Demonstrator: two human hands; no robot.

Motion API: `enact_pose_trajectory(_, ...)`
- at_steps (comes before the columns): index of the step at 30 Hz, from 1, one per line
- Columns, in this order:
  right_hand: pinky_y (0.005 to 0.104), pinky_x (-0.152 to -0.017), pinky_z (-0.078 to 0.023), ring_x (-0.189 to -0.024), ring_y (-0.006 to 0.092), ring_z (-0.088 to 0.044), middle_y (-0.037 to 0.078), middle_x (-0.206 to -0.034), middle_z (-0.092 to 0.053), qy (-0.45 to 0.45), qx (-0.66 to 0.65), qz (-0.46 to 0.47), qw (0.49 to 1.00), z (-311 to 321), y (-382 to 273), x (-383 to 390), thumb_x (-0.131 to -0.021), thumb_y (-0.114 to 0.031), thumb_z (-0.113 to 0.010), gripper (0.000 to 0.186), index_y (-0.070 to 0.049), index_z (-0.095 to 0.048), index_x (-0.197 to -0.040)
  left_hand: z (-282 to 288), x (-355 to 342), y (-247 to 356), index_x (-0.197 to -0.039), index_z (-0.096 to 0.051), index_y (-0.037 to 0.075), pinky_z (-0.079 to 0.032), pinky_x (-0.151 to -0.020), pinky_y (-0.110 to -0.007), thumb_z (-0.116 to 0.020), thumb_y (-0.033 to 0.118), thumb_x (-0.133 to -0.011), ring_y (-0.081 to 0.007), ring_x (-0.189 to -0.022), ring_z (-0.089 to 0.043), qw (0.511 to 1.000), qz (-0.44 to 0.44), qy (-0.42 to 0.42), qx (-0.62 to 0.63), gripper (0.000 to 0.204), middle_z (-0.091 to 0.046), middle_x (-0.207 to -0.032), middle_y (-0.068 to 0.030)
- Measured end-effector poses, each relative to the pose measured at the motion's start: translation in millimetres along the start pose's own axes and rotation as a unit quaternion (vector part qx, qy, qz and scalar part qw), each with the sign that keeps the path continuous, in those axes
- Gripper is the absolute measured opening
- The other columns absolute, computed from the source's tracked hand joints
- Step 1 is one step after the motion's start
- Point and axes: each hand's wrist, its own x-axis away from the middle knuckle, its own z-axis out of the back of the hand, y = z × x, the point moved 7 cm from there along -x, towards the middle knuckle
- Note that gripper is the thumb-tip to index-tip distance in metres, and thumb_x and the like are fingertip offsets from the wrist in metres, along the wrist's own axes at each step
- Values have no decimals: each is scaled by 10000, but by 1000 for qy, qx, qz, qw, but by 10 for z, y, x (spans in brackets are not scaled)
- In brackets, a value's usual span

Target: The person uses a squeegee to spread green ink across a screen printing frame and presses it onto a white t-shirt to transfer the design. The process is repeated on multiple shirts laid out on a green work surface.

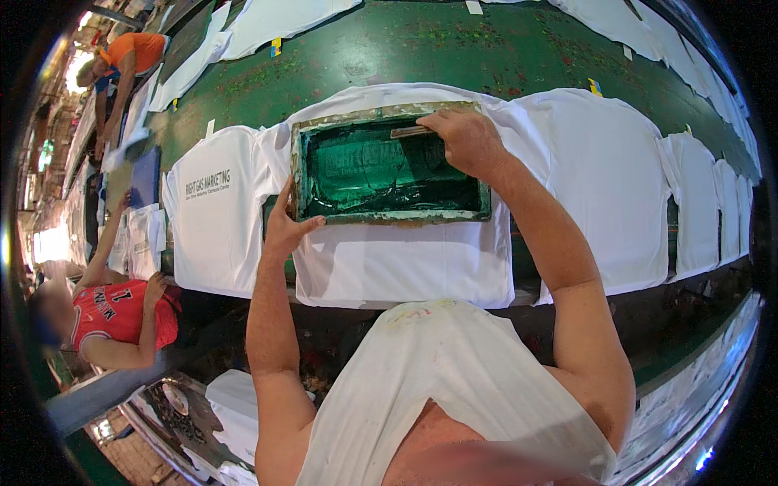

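A rectangular printing screen (356, 170) with a pale, stained frame and green ink inside lies on a white T-shirt (401, 263) spread on the green table. My left hand (289, 223) grips the frame's lower left corner, thumb along the near edge. My right hand (468, 142) is closed on a squeegee (409, 132) at the screen's upper right, over the ink. The squeegee's blade is mostly hidden. To the left lies a white T-shirt (211, 235) with dark printing; to the right, another white T-shirt (604, 202) shows no visible print.
More white shirts (693, 194) line the curved green table (405, 40), with others along its far edge. At left, a person in red (121, 320) reaches to shirts beside a blue board (144, 178); another in orange (134, 53) bends further back. White items (235, 405) lie behind me.
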Motion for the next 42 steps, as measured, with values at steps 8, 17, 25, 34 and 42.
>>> enact_pose_trajectory(8,481,-956,-593,-1087,341,-756,129,-1200,-801,7,-1,47,999,-100,-434,554,-858,-7,-707,428,-128,-805,-1256,0,25,62,-1795,-353,66,-581,-1043,-349,-1080,104,-713,-220,-1221,-714,997,-18,9,-74,1304,-720,-1463,-171)
enact_pose_trajectory(17,499,-958,-604,-1073,362,-766,145,-1145,-812,-90,-63,27,994,-98,-691,352,-871,-6,-715,403,-93,-789,-1258,-40,45,54,-1781,-369,56,-551,-1186,-389,-1057,55,-705,-261,-1362,-679,999,26,8,31,1277,-650,-1566,-198)
enact_pose_trajectory(25,512,-980,-611,-1123,386,-763,138,-1155,-811,-52,-35,37,997,-750,-904,-925,-868,31,-709,419,-104,-795,-1255,45,57,-43,-1766,-448,153,-536,-1189,-458,-1084,166,-635,-364,-1335,-655,996,28,45,-71,1298,-636,-1405,-197)
enact_pose_trajectory(34,501,-980,-614,-1114,368,-760,101,-1133,-798,-192,-69,165,965,-1116,-1178,-1351,-784,45,-765,409,-127,-812,-1152,62,64,35,-1759,-448,131,-545,-1167,-460,-1080,160,-647,-376,-1313,-666,996,25,40,-78,1280,-637,-1396,-218)
enact_pose_trajectory(42,489,-1004,-620,-1179,352,-751,68,-1196,-805,-277,-77,265,920,-796,-750,-1063,-736,68,-790,474,-148,-821,-1156,44,53,14,-1765,-438,120,-550,-1165,-457,-1067,124,-650,-362,-1312,-675,997,5,46,-69,1281,-639,-1406,-206)
